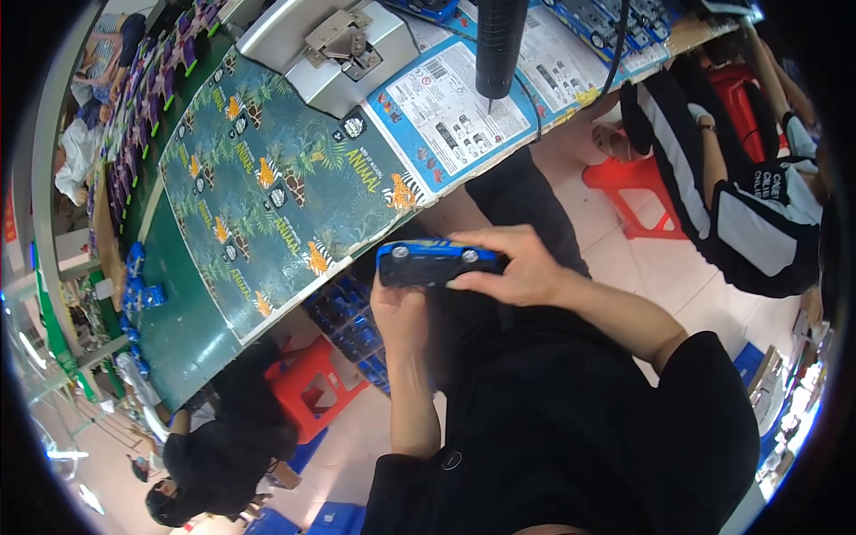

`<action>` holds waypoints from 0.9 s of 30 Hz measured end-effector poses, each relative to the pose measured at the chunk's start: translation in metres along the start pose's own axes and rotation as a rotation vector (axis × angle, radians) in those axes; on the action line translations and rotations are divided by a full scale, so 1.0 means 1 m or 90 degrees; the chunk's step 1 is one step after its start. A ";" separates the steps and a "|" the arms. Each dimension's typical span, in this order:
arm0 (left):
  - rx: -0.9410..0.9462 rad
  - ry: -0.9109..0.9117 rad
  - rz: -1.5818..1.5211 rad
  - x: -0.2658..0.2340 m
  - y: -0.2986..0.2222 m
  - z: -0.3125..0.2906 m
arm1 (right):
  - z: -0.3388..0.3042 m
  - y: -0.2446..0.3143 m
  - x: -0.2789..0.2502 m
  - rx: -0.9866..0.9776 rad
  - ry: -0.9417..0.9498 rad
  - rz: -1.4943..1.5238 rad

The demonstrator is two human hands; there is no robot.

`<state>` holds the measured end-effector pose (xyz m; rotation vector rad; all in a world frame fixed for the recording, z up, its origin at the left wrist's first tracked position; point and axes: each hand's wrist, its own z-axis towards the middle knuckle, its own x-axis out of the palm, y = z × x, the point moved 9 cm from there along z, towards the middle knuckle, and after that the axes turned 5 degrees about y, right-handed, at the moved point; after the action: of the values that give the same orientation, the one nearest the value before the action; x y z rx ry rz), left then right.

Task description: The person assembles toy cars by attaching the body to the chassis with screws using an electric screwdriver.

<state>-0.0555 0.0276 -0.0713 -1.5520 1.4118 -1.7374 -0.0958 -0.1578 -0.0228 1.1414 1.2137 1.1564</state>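
Note:
A blue toy car with a black underside and silver wheels is held up over my lap, just off the bench edge. My right hand pinches its right end between thumb and fingers. At the car's left end is my left hand, its fingers curled up against the underside and partly hidden behind the car. Ahead on the bench, the black barrel of a power screwdriver hangs with its thin bit pointing down. A metal fixture stands to its left.
Printed animal sheets cover the bench beside a green conveyor. More blue toy cars lie at the far right. Below the bench edge is a tray of blue parts. Red stools and co-workers flank me on both sides.

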 end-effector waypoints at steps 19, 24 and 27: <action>-0.479 -0.448 0.515 -0.410 0.270 -0.412 | -0.008 -0.060 0.151 0.182 0.288 -0.263; -0.505 -0.439 0.603 -0.372 0.340 -0.409 | -0.011 -0.048 0.184 0.120 0.352 -0.331; -0.424 -0.513 0.649 -0.360 0.343 -0.390 | -0.009 -0.042 0.190 0.092 0.360 -0.356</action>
<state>-0.4082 0.3440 -0.4893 -1.1605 1.8465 -0.0209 -0.1006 0.0290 -0.0791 0.5089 1.9255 0.9838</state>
